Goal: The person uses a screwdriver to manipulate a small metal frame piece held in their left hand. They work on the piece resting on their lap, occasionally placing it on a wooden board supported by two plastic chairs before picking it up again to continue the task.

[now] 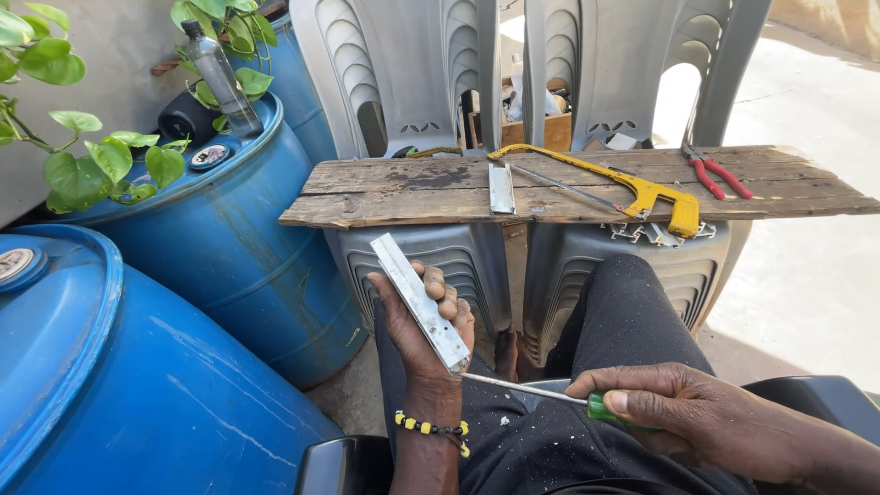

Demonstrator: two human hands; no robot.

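My left hand (423, 312) grips a short silvery metal channel piece (419, 300), held upright and tilted over my lap. A screwdriver with a green handle (548, 396) lies in my right hand (674, 405), its thin shaft pointing left so the tip touches the lower end of the metal piece. A beaded bracelet sits on my left wrist. My legs in black trousers are below both hands.
A weathered wooden plank (385, 192) rests across two grey plastic chairs (403, 82). On it lie a yellow hacksaw (632, 188), red-handled pliers (720, 172) and another short metal piece (500, 188). Blue barrels (211, 247) and a leafy plant stand at the left.
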